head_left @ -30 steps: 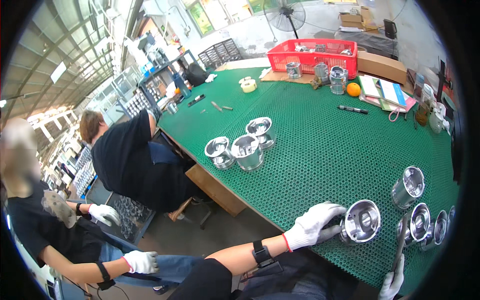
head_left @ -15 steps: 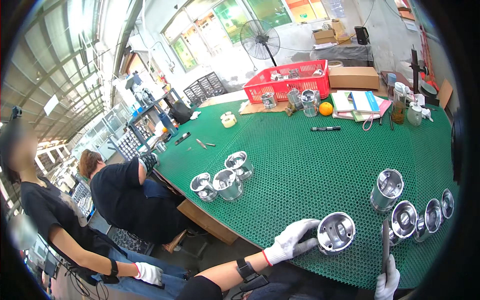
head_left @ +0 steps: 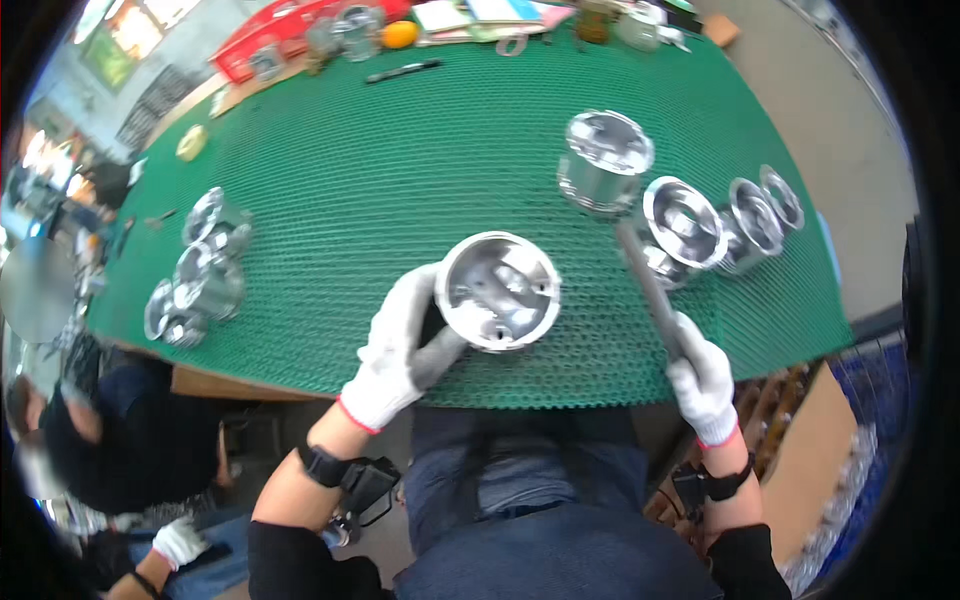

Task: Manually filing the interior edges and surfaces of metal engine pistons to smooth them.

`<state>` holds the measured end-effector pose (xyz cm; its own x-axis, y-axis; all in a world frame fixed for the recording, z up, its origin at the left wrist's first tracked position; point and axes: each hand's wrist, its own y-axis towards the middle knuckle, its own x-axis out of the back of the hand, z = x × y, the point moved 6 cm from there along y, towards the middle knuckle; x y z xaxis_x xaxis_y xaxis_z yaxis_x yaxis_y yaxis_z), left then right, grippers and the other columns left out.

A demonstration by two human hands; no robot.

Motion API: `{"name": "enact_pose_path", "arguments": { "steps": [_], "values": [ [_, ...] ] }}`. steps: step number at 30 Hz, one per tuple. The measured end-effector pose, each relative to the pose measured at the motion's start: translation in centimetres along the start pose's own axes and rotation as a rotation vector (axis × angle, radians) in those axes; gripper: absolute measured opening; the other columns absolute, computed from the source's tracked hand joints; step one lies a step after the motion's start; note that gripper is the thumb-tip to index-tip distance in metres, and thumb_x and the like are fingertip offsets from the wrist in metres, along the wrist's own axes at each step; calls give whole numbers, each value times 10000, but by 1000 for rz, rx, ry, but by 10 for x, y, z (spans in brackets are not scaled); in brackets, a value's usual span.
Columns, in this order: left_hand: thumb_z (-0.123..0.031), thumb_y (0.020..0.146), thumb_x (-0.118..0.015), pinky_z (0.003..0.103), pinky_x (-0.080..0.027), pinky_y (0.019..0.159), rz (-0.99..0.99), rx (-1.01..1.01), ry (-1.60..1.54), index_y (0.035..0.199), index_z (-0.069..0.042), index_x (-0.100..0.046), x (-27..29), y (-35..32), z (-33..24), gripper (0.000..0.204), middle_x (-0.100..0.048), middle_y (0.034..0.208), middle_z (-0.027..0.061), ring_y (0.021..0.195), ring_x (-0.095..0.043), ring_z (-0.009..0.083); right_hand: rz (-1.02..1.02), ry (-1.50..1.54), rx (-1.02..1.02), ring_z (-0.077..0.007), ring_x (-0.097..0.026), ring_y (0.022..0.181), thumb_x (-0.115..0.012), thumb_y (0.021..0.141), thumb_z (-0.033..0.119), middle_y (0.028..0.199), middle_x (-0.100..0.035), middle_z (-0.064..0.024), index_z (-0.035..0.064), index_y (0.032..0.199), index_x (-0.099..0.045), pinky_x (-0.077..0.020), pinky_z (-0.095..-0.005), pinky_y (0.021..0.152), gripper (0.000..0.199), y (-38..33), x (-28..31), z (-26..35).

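My left hand [head_left: 405, 335], in a white glove with a grey palm side, is closed on the side of a shiny metal piston [head_left: 497, 291]. The piston's hollow end faces up toward me, above the near part of the green mat. In my right hand [head_left: 703, 385], also gloved, is a long flat grey bar that looks like a file [head_left: 650, 285], pointing away and to the left. The tip of the file is close to a piston [head_left: 686, 222] lying tilted on the mat. Another piston [head_left: 606, 160] stands beyond the tip.
More pistons [head_left: 755, 225] lie in a row at the right. A group of several pistons [head_left: 205, 275] is on the left of the green mat [head_left: 350, 190]. A marker [head_left: 403, 71], an orange [head_left: 399, 35] and a red crate [head_left: 235, 60] lie far back. People sit or stand at left.
The view has swung down and to the right. The left hand still holds its piston, whose hollow end now shows more squarely. The file stays in the right hand, with more of that arm visible.
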<state>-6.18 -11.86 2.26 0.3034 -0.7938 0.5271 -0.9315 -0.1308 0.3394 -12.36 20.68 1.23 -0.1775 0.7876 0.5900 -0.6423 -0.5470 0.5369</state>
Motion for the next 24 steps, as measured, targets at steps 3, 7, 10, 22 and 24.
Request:
{"name": "enact_pose_path", "arguments": {
  "steps": [3, 7, 10, 22, 24],
  "values": [
    [-169, 722, -806, 377, -517, 890, -3, 92, 91, 1245, -34, -546, -7, 14, 3, 600, -619, 1128, 145, 1025, -629, 303, 98, -68, -101, -279, -655, 619, -622, 867, 255, 694, -664, -86, 10, 1324, -543, -520, -352, 614, 524, 8, -4, 4],
    [-108, 839, -678, 333, -516, 926, 139, 103, 55, 1255, -11, -547, -13, 29, 12, 446, -630, 1197, 108, 1070, -621, 209, 168, -91, -141, -281, -665, 632, -614, 861, 202, 722, -681, -91, 49, 1336, -545, -534, -346, 634, 504, 11, -9, 23],
    [-166, 923, -543, 338, -515, 940, 279, 331, -417, 1250, 36, -547, -11, 11, 27, 385, -635, 1191, 136, 1060, -629, 216, 227, -9, -151, -282, -661, 619, -627, 852, 175, 725, -679, -101, 49, 1331, -547, -531, -343, 614, 501, -12, -8, 38],
    [-378, 898, -570, 350, -529, 929, 413, 132, -131, 1236, 35, -546, -3, 2, 11, 535, -647, 1149, 142, 1052, -640, 212, 642, -223, -53, -271, -564, 458, -643, 843, 229, 592, -573, -86, 134, 1375, -511, -431, -373, 445, 556, 59, -85, 74],
    [-356, 909, -559, 351, -534, 921, 457, 143, -312, 1221, 34, -556, -4, 6, 6, 499, -650, 1140, 141, 1034, -644, 202, 408, -89, 55, -268, -565, 459, -652, 837, 229, 586, -566, -84, 129, 1375, -511, -434, -371, 448, 565, 79, -86, 87]
  ]
}}
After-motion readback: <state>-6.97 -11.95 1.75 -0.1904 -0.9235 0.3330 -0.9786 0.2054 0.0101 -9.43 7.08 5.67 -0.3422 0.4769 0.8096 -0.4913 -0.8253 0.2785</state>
